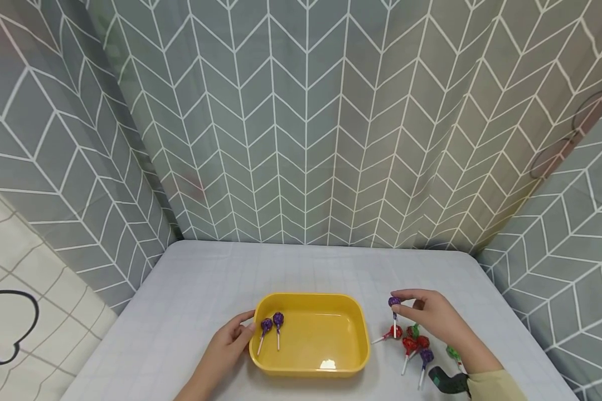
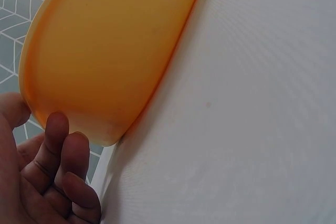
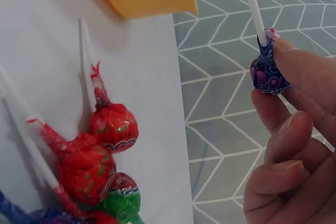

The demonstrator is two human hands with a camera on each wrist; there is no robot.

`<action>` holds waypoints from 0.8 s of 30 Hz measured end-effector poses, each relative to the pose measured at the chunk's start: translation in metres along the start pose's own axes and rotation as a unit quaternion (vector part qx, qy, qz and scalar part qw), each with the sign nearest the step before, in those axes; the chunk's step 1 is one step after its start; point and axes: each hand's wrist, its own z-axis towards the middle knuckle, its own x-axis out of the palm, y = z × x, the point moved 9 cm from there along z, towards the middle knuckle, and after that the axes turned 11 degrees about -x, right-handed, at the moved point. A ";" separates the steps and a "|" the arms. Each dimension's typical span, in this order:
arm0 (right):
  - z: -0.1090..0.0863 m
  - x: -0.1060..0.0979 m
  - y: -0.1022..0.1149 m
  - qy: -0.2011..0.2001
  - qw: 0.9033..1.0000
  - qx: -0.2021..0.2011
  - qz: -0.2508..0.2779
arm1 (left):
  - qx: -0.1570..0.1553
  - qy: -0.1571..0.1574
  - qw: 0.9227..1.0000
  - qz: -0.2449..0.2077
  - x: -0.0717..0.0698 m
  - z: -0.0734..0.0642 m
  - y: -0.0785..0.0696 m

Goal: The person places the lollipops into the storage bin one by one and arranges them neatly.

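Note:
My right hand (image 1: 433, 314) pinches a purple-wrapped lollipop (image 3: 269, 72) by its candy head between thumb and fingertips, the white stick pointing down in the head view. It is raised over a loose group of lollipops, among them a red one (image 3: 113, 126), a green one (image 3: 124, 200) and another purple one (image 1: 426, 356). At the left end of a yellow plastic tray (image 1: 311, 370), my left hand (image 1: 229, 340) holds the rim, with bent fingers (image 2: 56, 129) against the outer wall. Inside the tray, two purple lollipops (image 1: 278, 319) lie side by side at the left.
A white cloth (image 1: 205, 273) covers the table. Grey curtains (image 1: 301, 122) with white chevron lines hang behind and at both sides. Near the right forearm lies a green lollipop (image 1: 452, 352), and a black strap (image 1: 448, 382) crosses the right wrist.

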 end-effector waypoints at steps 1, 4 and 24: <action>0.001 0.001 0.001 0.000 1.000 -0.002 0.002 | 0.000 -0.001 1.000 0.000 0.000 0.000 0.000; 0.003 0.002 0.004 0.001 1.000 -0.010 0.007 | -0.001 -0.001 1.000 0.001 0.000 -0.001 0.000; 0.020 0.025 0.032 0.016 0.998 -0.037 0.053 | 0.003 -0.001 1.000 0.005 0.000 -0.001 -0.001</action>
